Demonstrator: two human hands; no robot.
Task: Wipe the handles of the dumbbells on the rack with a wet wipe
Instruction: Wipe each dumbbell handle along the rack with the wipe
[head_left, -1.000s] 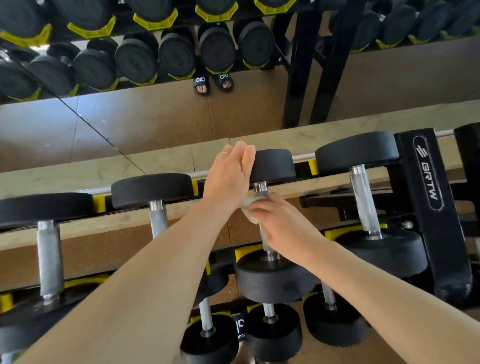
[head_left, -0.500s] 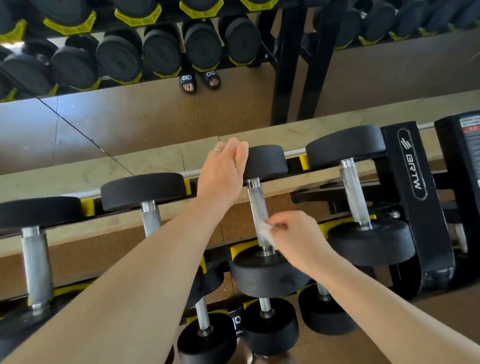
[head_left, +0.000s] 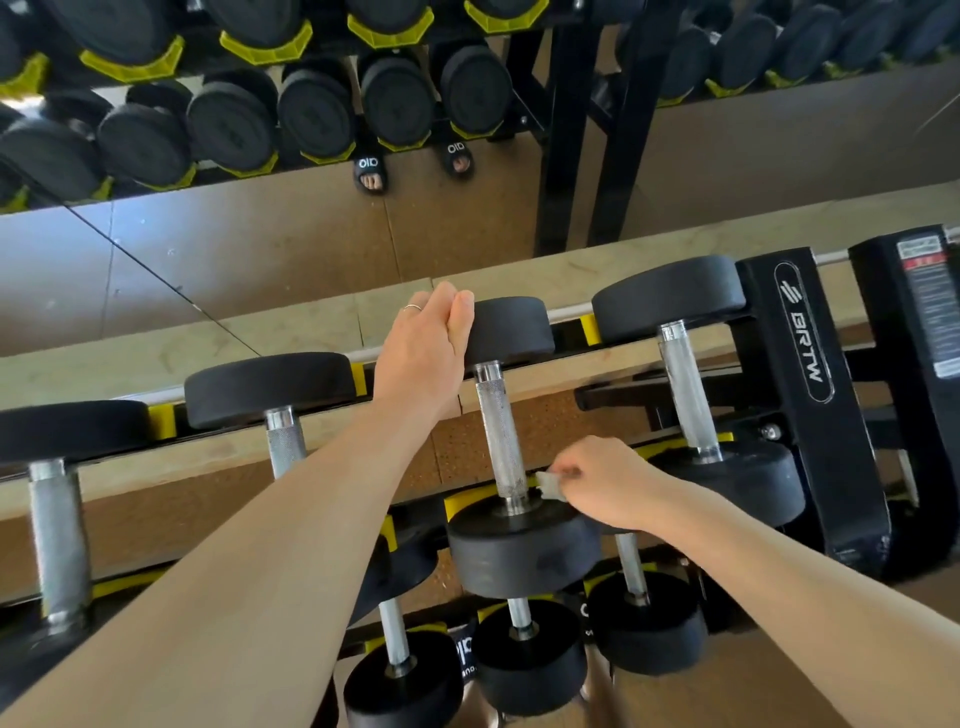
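Black dumbbells with knurled steel handles lie across the top tier of a black rack (head_left: 810, 364). My left hand (head_left: 423, 353) rests on the far head (head_left: 511, 327) of the middle dumbbell, fingers curled over its left side. My right hand (head_left: 602, 480) pinches a small white wet wipe (head_left: 550, 486) just right of the lower end of that dumbbell's handle (head_left: 498, 436), above its near head (head_left: 519, 551). The wipe sits beside the handle, not wrapped around it. Neighbouring handles are to the right (head_left: 685, 395) and to the left (head_left: 285, 441).
A lower tier holds smaller dumbbells (head_left: 530, 660) beneath my arms. A mirror (head_left: 260, 249) behind the rack reflects more dumbbells and two sandalled feet. A second black frame with a label (head_left: 930, 322) stands at the far right.
My right hand slid with the wipe from the top of the middle handle down to its lower end and came off to the right side. My left hand stayed on the far head.
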